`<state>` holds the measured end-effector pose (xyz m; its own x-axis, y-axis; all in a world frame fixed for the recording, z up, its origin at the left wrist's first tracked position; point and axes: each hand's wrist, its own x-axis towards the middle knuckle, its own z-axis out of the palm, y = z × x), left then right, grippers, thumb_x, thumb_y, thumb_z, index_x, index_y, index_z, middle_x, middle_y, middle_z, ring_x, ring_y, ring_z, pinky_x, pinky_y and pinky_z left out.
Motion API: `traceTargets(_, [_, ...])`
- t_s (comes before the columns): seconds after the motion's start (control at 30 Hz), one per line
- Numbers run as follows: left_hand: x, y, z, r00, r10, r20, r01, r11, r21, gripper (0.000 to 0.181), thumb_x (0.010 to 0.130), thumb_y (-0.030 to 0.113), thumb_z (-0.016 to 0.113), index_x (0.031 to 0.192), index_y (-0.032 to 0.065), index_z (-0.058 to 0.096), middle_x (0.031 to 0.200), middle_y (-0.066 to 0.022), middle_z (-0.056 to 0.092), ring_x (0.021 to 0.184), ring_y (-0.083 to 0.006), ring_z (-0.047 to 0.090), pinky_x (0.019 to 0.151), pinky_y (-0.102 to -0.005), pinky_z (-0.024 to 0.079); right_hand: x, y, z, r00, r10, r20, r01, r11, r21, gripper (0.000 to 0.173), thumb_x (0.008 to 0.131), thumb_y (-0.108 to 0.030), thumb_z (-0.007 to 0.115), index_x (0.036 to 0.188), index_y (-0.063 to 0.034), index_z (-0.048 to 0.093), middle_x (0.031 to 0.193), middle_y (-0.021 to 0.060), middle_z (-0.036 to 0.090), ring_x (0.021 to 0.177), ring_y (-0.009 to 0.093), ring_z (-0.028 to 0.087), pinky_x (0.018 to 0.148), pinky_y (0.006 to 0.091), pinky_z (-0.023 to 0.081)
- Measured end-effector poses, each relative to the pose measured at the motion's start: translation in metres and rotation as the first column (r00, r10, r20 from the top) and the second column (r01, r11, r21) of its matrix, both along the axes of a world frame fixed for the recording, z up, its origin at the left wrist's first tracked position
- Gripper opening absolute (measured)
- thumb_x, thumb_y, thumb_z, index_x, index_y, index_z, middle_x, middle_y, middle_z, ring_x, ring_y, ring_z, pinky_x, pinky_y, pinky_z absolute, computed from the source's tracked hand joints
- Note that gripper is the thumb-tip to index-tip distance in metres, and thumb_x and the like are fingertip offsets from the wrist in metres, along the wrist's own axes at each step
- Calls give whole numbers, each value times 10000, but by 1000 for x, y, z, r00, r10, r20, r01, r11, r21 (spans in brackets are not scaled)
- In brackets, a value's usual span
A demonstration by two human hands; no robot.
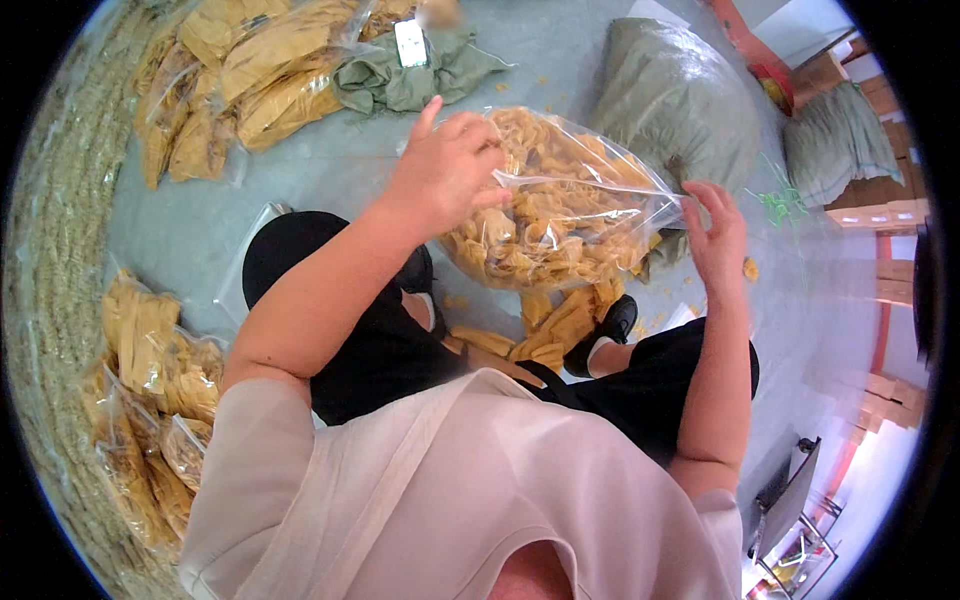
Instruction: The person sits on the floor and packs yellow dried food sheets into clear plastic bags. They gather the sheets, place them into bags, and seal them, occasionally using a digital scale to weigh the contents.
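A large clear plastic bag (555, 217) full of crinkled yellow-brown dried pieces lies in front of me, between my knees and a woven sack. At the bag's right corner, my right hand (714, 225) pinches the gathered plastic edge between thumb and fingers. My left hand (454, 169) is at the bag's upper left side, fingers spread and curved over its edge; whether it grips the film cannot be told. A folded edge of the film runs between the two hands. Below the bag, flat yellow-brown pieces (559, 326) lie on the floor between my shoes.
A bulging grey-green woven sack (675, 97) stands beyond the bag. Filled clear bags lie at upper left (262, 75) and lower left (150, 405). A lit phone (411, 43) rests on a crumpled green sack (457, 67). Cardboard boxes (877, 214) and a wheeled cart (787, 502) are at right.
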<state>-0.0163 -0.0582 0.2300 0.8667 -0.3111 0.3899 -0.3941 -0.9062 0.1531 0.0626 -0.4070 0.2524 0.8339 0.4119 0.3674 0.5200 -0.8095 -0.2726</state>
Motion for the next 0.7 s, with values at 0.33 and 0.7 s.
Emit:
traceTargets(0.33, [6,-23,-21,991,17,-134,0,992,125,215,804,264,659,960,119,630,1007,-33,565,1086,-229,506,1018,-446,321,-23,51,-14,973,219,70,-200,957,-211,153,808,-104,624,959,-113,641,963,38,635,953,230,587,1047,467,320])
traceTargets(0.7, [12,-21,-23,989,-120,-85,112,989,-93,380,765,328,691,1072,116,617,1058,-54,564,1082,-256,506,970,-431,357,-4,51,-20,978,187,-93,-163,961,225,52,819,-65,611,859,-35,624,867,89,637,886,269,595,893,353,421])
